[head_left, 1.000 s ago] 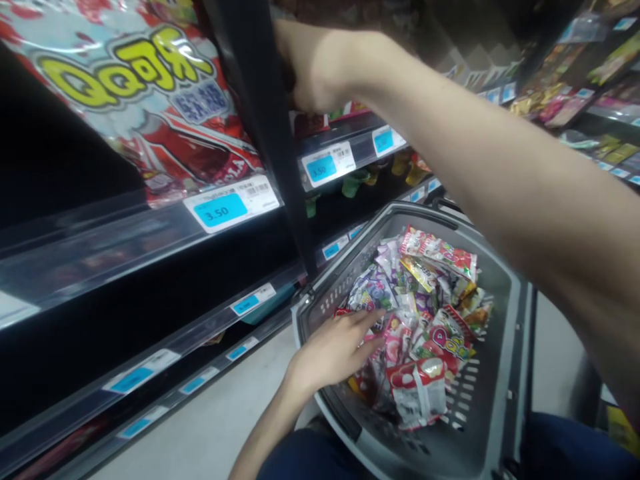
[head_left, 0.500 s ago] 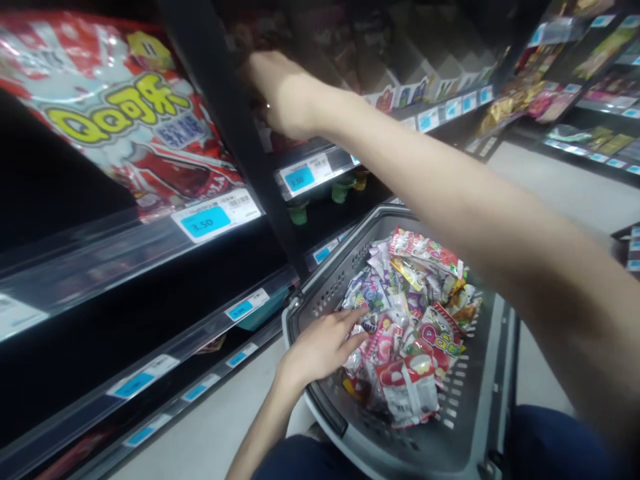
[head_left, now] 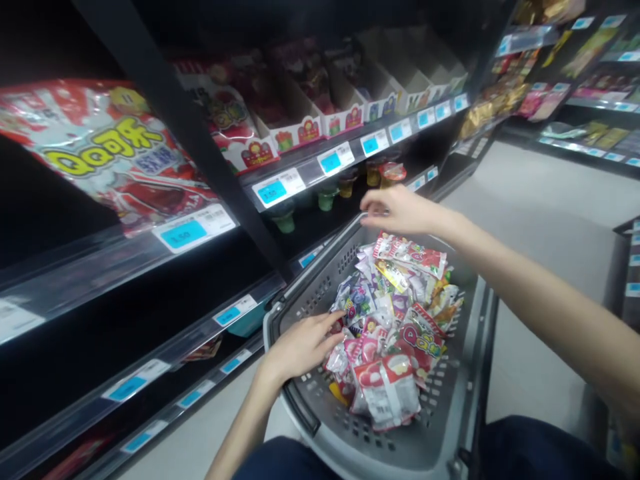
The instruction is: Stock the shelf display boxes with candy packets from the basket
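Note:
A grey shopping basket (head_left: 453,407) holds a heap of small gummy candy bags (head_left: 387,313). My left hand (head_left: 305,343) reaches over the basket's left rim, its fingers stretched out and touching the bags. A red and white bag bound with a pale band (head_left: 387,393) lies at the near end of the heap. Above the far end of the basket is my right hand (head_left: 395,210), its fingers loosely bent and apart, with nothing seen in them. In the leftmost carton on the shelf stands a red and white candy bag (head_left: 225,117).
Display cartons (head_left: 345,120) line the shelf behind price tags (head_left: 335,160). Jelly cups (head_left: 327,198) sit on the shelf below. A big cola gummy bag (head_left: 115,153) stands left of a dark upright post (head_left: 190,127). Another stocked shelf (head_left: 595,133) stands at the right.
My right hand has come back from the leftmost carton, moving right and down to above the basket. The red and white bag there now shows. My left hand stays on the heap.

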The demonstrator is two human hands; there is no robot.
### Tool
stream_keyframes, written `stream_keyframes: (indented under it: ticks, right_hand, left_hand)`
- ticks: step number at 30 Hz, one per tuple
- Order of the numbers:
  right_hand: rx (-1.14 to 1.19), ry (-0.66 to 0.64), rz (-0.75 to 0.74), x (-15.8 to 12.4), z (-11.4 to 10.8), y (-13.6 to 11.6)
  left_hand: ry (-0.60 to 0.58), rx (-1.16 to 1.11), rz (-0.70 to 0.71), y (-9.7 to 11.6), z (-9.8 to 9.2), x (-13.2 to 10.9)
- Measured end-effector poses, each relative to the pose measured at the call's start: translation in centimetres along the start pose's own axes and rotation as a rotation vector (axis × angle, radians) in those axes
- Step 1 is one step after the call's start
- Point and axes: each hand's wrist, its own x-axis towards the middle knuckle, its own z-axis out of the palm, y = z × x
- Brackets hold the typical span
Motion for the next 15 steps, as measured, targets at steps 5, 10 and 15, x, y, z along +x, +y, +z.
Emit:
stream_keyframes:
  ticks: [5, 10, 15]
  right_hand:
    - [-0.146, -0.346, 0.336, -5.2, 2.4, 5.7]
    - [-0.162, -0.387, 0.45, -6.3, 4.1, 8.1]
    - [-0.116, -0.356, 0.446, -6.2, 6.1, 10.4]
  left_hand:
    - [-0.02, 0.018, 0.004, -0.1, -0.2, 0.3]
    - [-0.073, 0.057, 0.104, 2.2, -2.9, 2.1]
    - [0.003, 0.185, 0.196, 5.9, -5.8, 8.0]
